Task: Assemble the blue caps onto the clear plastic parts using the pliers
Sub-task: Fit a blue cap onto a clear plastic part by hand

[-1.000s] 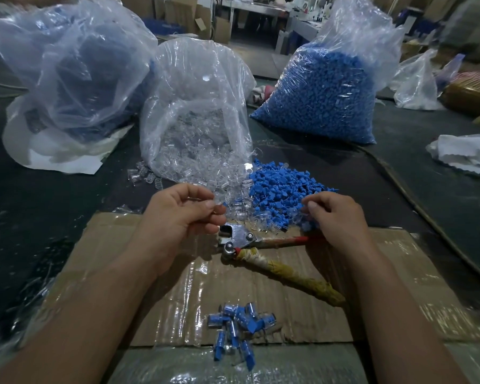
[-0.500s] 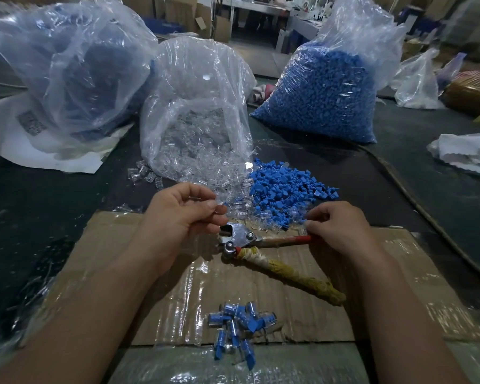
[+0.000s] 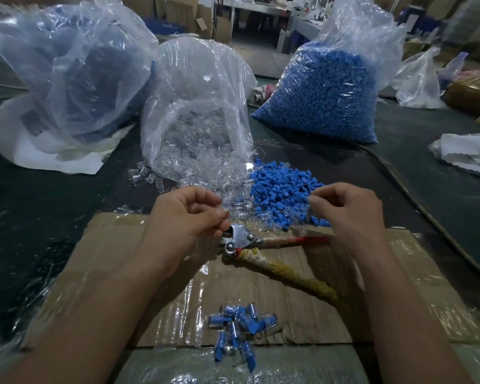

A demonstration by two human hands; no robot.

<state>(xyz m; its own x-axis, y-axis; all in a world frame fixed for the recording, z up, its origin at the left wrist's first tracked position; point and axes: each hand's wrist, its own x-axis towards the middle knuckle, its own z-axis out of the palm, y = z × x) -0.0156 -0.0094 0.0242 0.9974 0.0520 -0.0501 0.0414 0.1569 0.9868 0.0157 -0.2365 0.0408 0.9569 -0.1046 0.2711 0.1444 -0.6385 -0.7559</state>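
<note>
No legible text, labels or numbers anywhere.

this is looking like a small factory workshop: bulk bags of blue caps (image 3: 324,98) and clear parts (image 3: 194,145) are sitting on a dark bench (image 3: 39,206), taped cardboard (image 3: 114,245) is serving as a work mat, and cartons (image 3: 178,9) and tables (image 3: 250,6) are standing behind.

Blue caps (image 3: 281,187) are heaped loose at centre, just right of the spilled clear plastic parts (image 3: 205,173). Pliers (image 3: 244,239) are laid flat nearer, metal head to the left, red and tape-wrapped handles splayed right. Assembled capped parts (image 3: 239,328) are piled nearest.
</note>
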